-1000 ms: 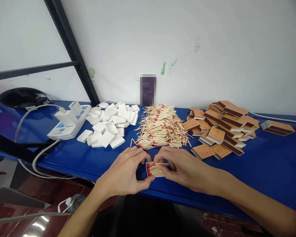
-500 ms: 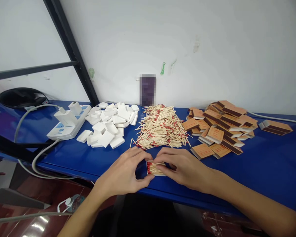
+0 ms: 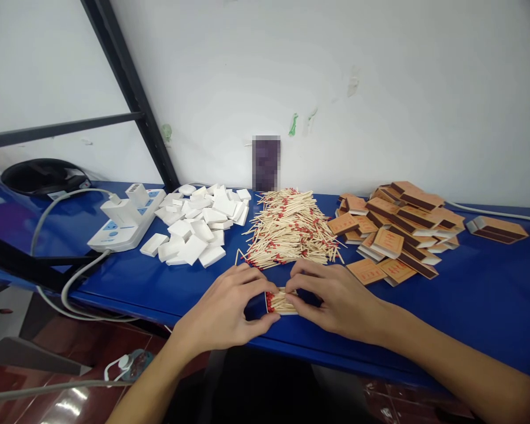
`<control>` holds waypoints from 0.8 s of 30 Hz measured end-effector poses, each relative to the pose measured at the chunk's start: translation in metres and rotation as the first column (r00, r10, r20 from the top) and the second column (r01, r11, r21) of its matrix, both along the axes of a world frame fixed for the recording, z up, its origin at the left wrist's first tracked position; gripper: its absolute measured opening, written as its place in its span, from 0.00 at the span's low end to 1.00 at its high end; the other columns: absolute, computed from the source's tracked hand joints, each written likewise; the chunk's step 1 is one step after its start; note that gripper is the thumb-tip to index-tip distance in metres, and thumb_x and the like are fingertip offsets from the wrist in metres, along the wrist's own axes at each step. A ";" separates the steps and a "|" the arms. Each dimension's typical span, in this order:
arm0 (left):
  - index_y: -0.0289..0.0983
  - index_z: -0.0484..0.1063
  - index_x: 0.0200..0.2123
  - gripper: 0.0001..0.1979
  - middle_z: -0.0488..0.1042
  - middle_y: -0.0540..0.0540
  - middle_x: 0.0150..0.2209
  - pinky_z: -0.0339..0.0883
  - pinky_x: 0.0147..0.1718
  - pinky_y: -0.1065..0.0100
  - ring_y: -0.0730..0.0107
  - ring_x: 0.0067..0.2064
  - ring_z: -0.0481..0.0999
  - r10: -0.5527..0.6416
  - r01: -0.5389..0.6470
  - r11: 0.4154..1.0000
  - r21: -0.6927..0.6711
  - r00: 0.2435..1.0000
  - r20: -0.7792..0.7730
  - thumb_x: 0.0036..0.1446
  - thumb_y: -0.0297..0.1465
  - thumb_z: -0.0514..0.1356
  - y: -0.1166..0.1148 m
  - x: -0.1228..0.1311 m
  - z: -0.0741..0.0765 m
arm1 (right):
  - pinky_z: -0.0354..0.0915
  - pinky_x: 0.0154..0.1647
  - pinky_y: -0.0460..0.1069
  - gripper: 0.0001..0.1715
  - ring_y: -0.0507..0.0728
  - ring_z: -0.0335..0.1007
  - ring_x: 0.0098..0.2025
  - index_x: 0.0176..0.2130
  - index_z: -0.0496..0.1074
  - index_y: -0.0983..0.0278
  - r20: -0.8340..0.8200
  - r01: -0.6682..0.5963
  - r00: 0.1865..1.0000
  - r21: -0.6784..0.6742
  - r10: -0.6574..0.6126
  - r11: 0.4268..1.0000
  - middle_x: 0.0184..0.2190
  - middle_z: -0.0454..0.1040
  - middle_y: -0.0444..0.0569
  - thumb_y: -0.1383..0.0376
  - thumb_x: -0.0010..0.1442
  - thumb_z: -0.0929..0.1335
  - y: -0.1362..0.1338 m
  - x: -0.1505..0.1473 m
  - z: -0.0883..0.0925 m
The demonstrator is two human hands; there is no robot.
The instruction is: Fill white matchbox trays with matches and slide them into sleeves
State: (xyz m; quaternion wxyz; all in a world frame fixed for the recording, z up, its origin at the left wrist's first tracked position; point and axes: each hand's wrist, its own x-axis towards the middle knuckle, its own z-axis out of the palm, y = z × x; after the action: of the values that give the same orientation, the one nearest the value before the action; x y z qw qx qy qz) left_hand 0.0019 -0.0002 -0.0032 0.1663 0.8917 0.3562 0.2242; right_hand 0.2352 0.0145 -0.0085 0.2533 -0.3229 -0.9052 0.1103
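Observation:
A small white matchbox tray [image 3: 266, 302] lies near the front edge of the blue table, filled with matches [image 3: 278, 302] whose red heads point left. My left hand [image 3: 225, 309] grips the tray's left part, index finger on the far side and thumb on the near side. Over the tray's right part, my right hand [image 3: 338, 299] has its thumb and fingers closed on matches; its fingers hide that end. Just behind the hands is a big heap of loose matches [image 3: 291, 229].
White empty trays [image 3: 196, 227] are piled at the left, beside a power strip [image 3: 123, 229] with cables. Orange matchbox sleeves [image 3: 397, 224] form a pile at the right, with a separate sleeve [image 3: 497, 229] farther right. A black metal frame [image 3: 132, 88] rises at the left.
My right thumb and fingers have shifted slightly over the tray, and more of the matches shows. My left hand keeps its hold on the tray. The whole view has shifted slightly.

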 end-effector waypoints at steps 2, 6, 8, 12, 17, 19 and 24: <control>0.40 0.73 0.45 0.11 0.76 0.48 0.42 0.63 0.51 0.60 0.64 0.45 0.73 -0.004 0.004 1.000 -0.004 1.000 -0.005 0.60 0.35 0.64 0.000 0.000 0.000 | 0.58 0.27 0.46 0.07 0.49 0.63 0.26 0.36 0.74 0.63 -0.040 0.006 0.999 -0.075 -0.009 0.997 0.34 0.71 0.46 0.67 0.65 0.65 0.000 -0.001 0.000; 0.40 0.74 0.46 0.11 0.75 0.47 0.42 0.64 0.50 0.60 0.64 0.45 0.73 -0.009 0.009 1.000 -0.017 1.000 -0.013 0.60 0.35 0.63 0.001 0.000 0.000 | 0.60 0.29 0.46 0.06 0.49 0.63 0.27 0.34 0.73 0.62 -0.095 0.021 0.995 -0.195 -0.040 0.981 0.34 0.70 0.45 0.67 0.63 0.67 -0.001 -0.004 0.003; 0.41 0.74 0.47 0.12 0.75 0.47 0.42 0.64 0.50 0.60 0.64 0.45 0.73 -0.009 0.009 1.000 -0.023 1.000 -0.013 0.60 0.35 0.63 0.001 0.001 0.001 | 0.61 0.30 0.46 0.05 0.50 0.64 0.28 0.33 0.73 0.62 -0.103 0.021 0.994 -0.227 -0.045 0.974 0.34 0.69 0.45 0.67 0.63 0.68 -0.002 -0.005 0.005; 0.40 0.74 0.46 0.12 0.75 0.47 0.42 0.64 0.51 0.59 0.63 0.45 0.73 -0.007 0.006 1.000 -0.015 1.000 -0.010 0.59 0.34 0.64 0.000 0.000 0.001 | 0.62 0.31 0.47 0.05 0.50 0.64 0.30 0.33 0.73 0.62 -0.108 0.010 0.993 -0.269 -0.041 0.963 0.35 0.69 0.45 0.67 0.62 0.68 -0.003 -0.006 0.008; 0.40 0.74 0.46 0.13 0.76 0.46 0.42 0.65 0.49 0.59 0.62 0.45 0.73 -0.002 0.002 1.000 0.002 1.000 -0.010 0.59 0.35 0.64 0.001 -0.001 -0.001 | 0.61 0.32 0.48 0.04 0.51 0.63 0.30 0.34 0.70 0.62 -0.089 0.024 0.995 -0.245 -0.048 0.969 0.35 0.68 0.45 0.69 0.62 0.66 -0.002 -0.006 0.007; 0.40 0.74 0.46 0.13 0.76 0.46 0.42 0.66 0.49 0.59 0.62 0.44 0.73 0.006 -0.006 1.000 0.010 1.000 -0.010 0.59 0.35 0.64 0.001 -0.001 -0.001 | 0.60 0.32 0.48 0.03 0.51 0.63 0.31 0.36 0.69 0.62 -0.082 0.047 0.994 -0.226 -0.067 0.973 0.34 0.68 0.44 0.70 0.62 0.66 -0.002 -0.006 0.006; 0.40 0.72 0.47 0.13 0.76 0.46 0.42 0.66 0.48 0.59 0.62 0.44 0.73 0.010 -0.010 1.000 0.012 1.000 -0.004 0.59 0.34 0.64 0.000 0.000 0.001 | 0.59 0.33 0.49 0.03 0.53 0.64 0.33 0.38 0.66 0.61 -0.067 0.057 0.995 -0.224 -0.074 0.973 0.34 0.69 0.44 0.69 0.63 0.66 -0.002 -0.006 0.006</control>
State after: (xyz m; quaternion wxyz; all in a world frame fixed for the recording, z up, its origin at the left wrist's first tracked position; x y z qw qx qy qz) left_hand 0.0015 0.0003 -0.0023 0.1589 0.8915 0.3596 0.2252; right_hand 0.2295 0.0130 -0.0024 0.2531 -0.3743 -0.8660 0.2143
